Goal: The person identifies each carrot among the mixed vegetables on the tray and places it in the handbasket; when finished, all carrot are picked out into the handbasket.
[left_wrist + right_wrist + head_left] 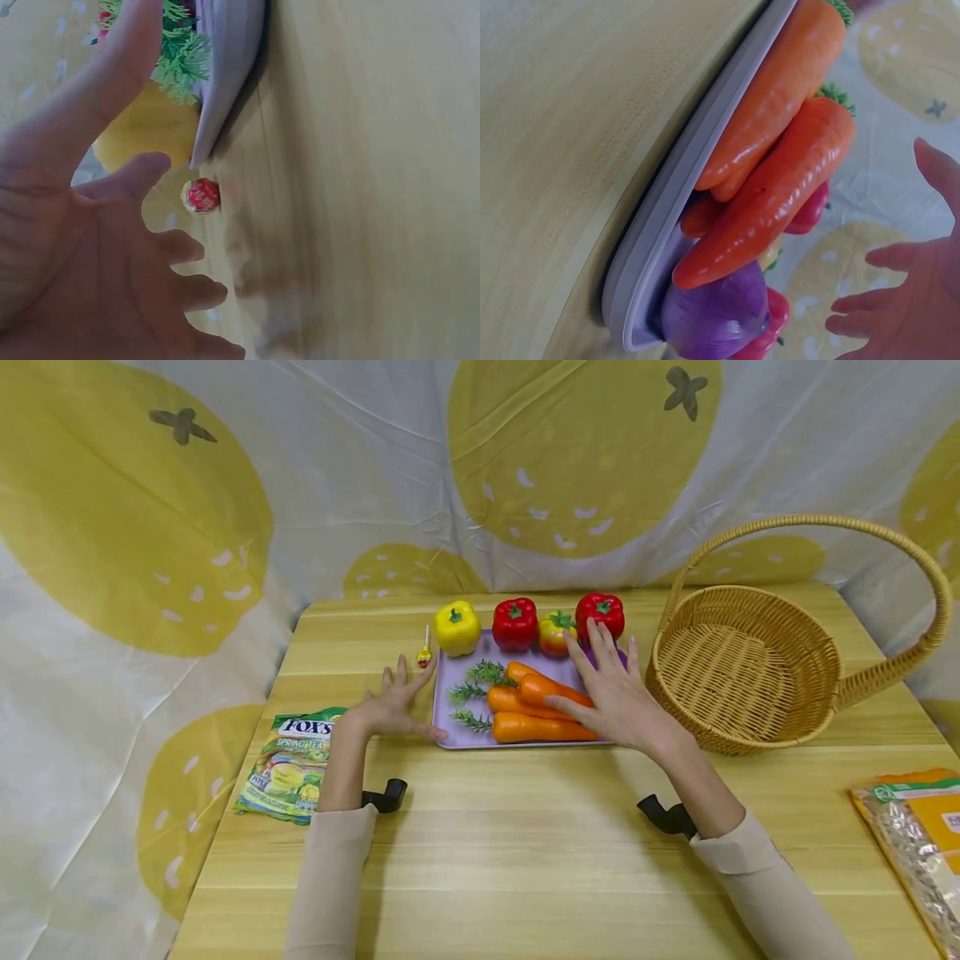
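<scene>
A lilac tray [450, 672] holds several orange carrots [543, 727] with green tops. Yellow [457, 628] and red bell peppers [515, 625], a yellow-red tomato-like piece [555, 635] and another red pepper [600, 614] line its far side. A purple onion [716, 311] lies at the tray's right end. My left hand [390, 706] is spread at the tray's left edge, thumb close to the near corner. Beyond its fingertips lies a lollipop [424, 656]. Fingers apart, my right hand [626, 702] hovers over the tray's right end, overlapping the onion and carrots in the head view.
A wicker basket [742, 731] with a tall handle stands to the right of the tray. At left lies a green FOX'S candy bag [288, 768]. An orange-and-clear packet [911, 835] rests at the right edge of the wooden table [510, 852]. A lemon-patterned cloth [360, 460] hangs behind.
</scene>
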Demonstrator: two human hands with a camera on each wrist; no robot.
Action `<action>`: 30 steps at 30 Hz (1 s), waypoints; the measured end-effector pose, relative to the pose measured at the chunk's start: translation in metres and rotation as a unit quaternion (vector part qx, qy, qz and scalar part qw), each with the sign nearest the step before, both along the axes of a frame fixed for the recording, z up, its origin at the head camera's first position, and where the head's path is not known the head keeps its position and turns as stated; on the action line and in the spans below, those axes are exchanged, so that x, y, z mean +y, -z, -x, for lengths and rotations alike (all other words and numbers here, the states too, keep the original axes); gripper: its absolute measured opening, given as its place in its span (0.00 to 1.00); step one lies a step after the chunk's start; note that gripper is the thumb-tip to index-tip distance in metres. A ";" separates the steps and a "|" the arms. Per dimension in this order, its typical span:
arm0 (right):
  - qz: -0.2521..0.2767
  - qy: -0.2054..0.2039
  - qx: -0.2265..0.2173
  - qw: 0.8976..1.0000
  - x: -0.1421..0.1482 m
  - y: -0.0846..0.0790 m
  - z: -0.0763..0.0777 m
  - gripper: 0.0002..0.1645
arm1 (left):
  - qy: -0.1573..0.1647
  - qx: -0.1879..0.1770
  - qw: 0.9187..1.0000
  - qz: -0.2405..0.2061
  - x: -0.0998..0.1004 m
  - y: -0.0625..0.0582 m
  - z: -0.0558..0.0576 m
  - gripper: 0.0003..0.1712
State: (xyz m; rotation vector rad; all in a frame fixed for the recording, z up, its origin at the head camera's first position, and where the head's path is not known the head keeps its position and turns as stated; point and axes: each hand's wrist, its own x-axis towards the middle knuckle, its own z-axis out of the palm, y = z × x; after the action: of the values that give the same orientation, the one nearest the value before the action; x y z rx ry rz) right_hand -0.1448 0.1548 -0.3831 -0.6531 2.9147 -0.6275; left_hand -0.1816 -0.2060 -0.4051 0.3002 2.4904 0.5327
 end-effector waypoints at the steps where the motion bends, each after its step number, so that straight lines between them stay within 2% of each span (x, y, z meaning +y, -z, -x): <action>1: 0.000 -0.001 0.001 1.000 0.000 0.000 0.000 0.58 | -0.003 -0.005 1.000 0.002 -0.001 0.001 0.000 0.74; 9: -0.001 0.003 -0.011 1.000 0.000 0.001 -0.002 0.59 | -0.004 -0.023 1.000 0.015 -0.001 0.005 -0.004 0.73; 18: 0.006 -0.006 -0.017 1.000 0.002 0.002 0.000 0.58 | 0.002 -0.017 1.000 0.017 0.001 0.006 -0.005 0.72; 23: 0.061 -0.031 -0.023 0.997 0.002 0.004 0.003 0.52 | 0.007 -0.019 1.000 0.020 0.002 0.006 -0.006 0.71; 27: 0.122 -0.059 -0.038 0.990 -0.002 0.007 0.007 0.46 | 0.008 -0.024 1.000 0.018 0.002 0.006 -0.006 0.71; 30: 0.161 -0.064 -0.054 0.983 -0.005 0.011 0.010 0.42 | 0.008 -0.025 1.000 0.016 0.002 0.006 -0.007 0.70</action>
State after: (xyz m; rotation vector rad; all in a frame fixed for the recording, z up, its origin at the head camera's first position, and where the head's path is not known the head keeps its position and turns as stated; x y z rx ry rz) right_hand -0.1543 0.1502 -0.3941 -0.8025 2.6671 -1.0934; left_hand -0.1744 -0.2042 -0.4106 0.2917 2.4438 0.4864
